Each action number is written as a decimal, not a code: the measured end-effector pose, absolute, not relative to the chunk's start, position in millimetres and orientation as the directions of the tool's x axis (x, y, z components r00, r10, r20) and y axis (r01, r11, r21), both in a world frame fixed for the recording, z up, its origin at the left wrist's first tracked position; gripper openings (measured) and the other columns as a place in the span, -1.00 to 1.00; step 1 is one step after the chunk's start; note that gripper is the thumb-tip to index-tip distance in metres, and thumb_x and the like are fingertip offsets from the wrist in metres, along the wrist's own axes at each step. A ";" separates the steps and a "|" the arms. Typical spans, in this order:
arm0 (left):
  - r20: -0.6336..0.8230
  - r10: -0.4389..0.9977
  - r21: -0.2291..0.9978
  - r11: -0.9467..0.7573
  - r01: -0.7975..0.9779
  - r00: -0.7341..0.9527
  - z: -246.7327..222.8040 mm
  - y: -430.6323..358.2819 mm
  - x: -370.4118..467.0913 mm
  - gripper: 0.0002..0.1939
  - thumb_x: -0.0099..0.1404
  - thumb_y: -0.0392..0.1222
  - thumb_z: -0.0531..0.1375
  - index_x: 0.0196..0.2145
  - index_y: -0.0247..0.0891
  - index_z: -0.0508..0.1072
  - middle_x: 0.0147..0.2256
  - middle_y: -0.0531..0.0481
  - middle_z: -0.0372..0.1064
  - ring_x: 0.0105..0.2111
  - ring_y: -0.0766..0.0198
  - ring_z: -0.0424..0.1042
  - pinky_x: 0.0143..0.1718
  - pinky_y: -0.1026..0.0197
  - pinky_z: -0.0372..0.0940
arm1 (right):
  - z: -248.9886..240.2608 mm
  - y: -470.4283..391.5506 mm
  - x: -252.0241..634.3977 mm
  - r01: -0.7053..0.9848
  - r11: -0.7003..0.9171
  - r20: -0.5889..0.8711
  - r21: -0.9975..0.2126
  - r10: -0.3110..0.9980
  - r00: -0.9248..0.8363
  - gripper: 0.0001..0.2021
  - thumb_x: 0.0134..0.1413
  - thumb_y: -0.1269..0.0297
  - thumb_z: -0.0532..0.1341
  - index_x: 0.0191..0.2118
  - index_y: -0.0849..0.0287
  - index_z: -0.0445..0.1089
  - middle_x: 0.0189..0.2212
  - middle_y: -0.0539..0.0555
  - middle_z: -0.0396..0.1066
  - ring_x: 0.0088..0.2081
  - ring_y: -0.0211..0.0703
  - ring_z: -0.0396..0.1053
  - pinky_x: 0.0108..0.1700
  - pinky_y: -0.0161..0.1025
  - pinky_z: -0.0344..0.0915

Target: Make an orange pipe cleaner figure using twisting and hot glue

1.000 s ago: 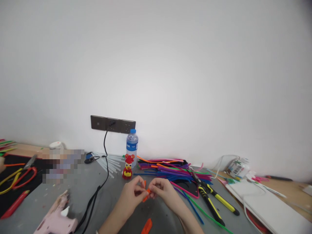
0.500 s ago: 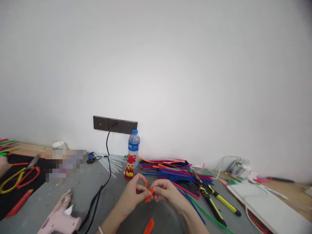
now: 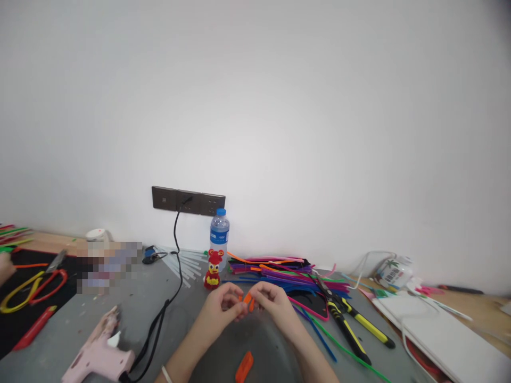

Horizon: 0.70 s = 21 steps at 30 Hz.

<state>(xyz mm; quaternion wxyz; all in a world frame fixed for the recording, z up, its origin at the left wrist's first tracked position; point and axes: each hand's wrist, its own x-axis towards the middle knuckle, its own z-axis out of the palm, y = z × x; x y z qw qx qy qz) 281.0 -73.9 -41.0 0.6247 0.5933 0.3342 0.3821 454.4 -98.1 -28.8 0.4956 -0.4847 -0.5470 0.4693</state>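
Observation:
Near the middle of the grey table, my left hand (image 3: 223,309) and my right hand (image 3: 272,304) meet, fingertips close together. Between them is a small orange piece (image 3: 248,300), pinched by both hands. Its lower end is partly hidden by the fingers. Another orange piece (image 3: 244,367) lies on the table below my hands. Just behind my left hand stands a small red and yellow figure (image 3: 212,271), in front of a water bottle (image 3: 219,234) with a blue cap.
Colourful pipe cleaners (image 3: 275,271) and yellow-black pliers (image 3: 351,324) lie to the right, beside a white board (image 3: 435,340). A pink glue gun (image 3: 104,354), cable, scissors (image 3: 43,287) and red cutter (image 3: 35,327) lie left. Another person's hand (image 3: 5,267) shows at the left edge.
Both hands have risen slightly, and the orange piece between them is held at a different angle. The view has shifted a little.

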 end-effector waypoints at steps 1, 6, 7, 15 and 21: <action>0.041 0.883 0.998 -0.012 -0.063 0.468 -40.9 -72.9 280.4 -0.75 0.06 -0.11 0.30 -0.36 -0.27 0.37 -0.53 0.03 0.47 -0.54 0.28 0.42 -0.46 0.28 0.29 | -29.3 -97.8 454.9 0.070 0.102 0.101 -0.992 0.995 -0.021 -0.60 -0.07 -0.09 0.31 -0.48 0.22 0.42 -0.64 -0.02 0.39 -0.59 -0.24 0.29 -0.50 -0.31 0.18; 0.159 0.924 0.974 -0.204 0.097 0.347 -39.8 -69.2 275.9 -0.86 0.11 -0.16 0.23 -0.45 -0.29 0.48 -0.50 -0.02 0.48 -0.46 0.22 0.42 -0.45 0.29 0.28 | -31.9 -98.8 458.4 0.179 0.167 0.161 -0.970 0.986 -0.048 -0.73 0.01 0.07 0.29 -0.45 0.20 0.40 -0.60 -0.03 0.39 -0.54 -0.20 0.35 -0.46 -0.29 0.21; 0.178 0.927 0.961 -0.236 0.145 0.330 -39.7 -68.7 275.3 -0.89 0.11 -0.19 0.22 -0.46 -0.28 0.50 -0.50 -0.02 0.49 -0.46 0.21 0.43 -0.45 0.29 0.28 | -32.3 -99.0 458.7 0.236 0.191 0.187 -0.953 0.982 -0.040 -0.77 0.02 0.12 0.29 -0.44 0.20 0.41 -0.57 -0.02 0.41 -0.52 -0.19 0.36 -0.44 -0.29 0.21; 0.217 0.881 0.893 -0.353 0.280 0.421 -39.5 -71.7 277.6 -0.87 0.11 -0.30 0.16 -0.47 -0.28 0.53 -0.48 -0.03 0.52 -0.45 0.21 0.46 -0.43 0.31 0.30 | -37.6 -98.6 459.6 0.530 0.339 0.304 -0.777 0.940 -0.155 -0.91 -0.02 0.44 0.23 -0.47 0.17 0.46 -0.48 0.00 0.42 -0.43 -0.19 0.33 -0.40 -0.32 0.18; 0.165 0.863 0.923 -0.305 0.234 0.477 -35.1 -75.1 279.1 -0.87 0.15 -0.25 0.13 -0.37 -0.28 0.47 -0.42 -0.03 0.50 -0.39 0.22 0.45 -0.36 0.28 0.30 | -32.9 -105.2 459.9 0.529 0.269 0.209 -0.805 0.963 -0.173 -0.88 -0.07 0.53 0.20 -0.46 0.18 0.41 -0.49 -0.03 0.39 -0.42 -0.21 0.28 -0.38 -0.34 0.14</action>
